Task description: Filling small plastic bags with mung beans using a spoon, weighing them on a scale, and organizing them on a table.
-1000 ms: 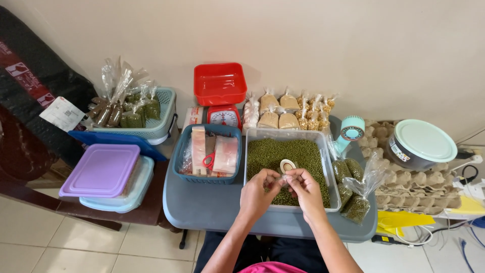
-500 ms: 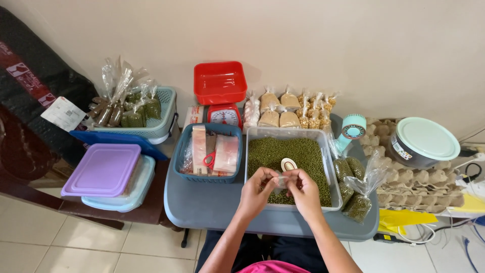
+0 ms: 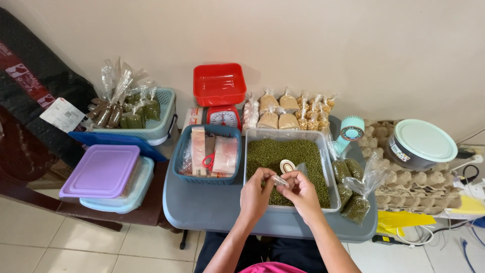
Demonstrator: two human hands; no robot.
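Note:
My left hand [image 3: 256,194] and my right hand [image 3: 302,192] meet over the near edge of a clear tub [image 3: 333,184] filled with green mung beans [image 3: 288,154]. Between their fingertips they pinch a small clear plastic bag [image 3: 281,180]. A small white scoop [image 3: 287,166] lies on the beans just beyond the hands. Filled, tied bags of green beans [image 3: 353,199] lie to the right of the tub on the grey table [image 3: 212,212].
A blue basket [image 3: 178,151] with stacks of bags and red scissors [image 3: 208,162] stands left of the tub. Behind are a red kitchen scale [image 3: 222,117] with its red tray [image 3: 219,83], bagged goods [image 3: 283,114], a teal basket [image 3: 161,129], lidded boxes [image 3: 103,172], egg trays [image 3: 419,177] and a lidded bowl [image 3: 422,142].
Both hands have stayed together over the tub's near edge, fingers working the small clear bag; they shifted only slightly.

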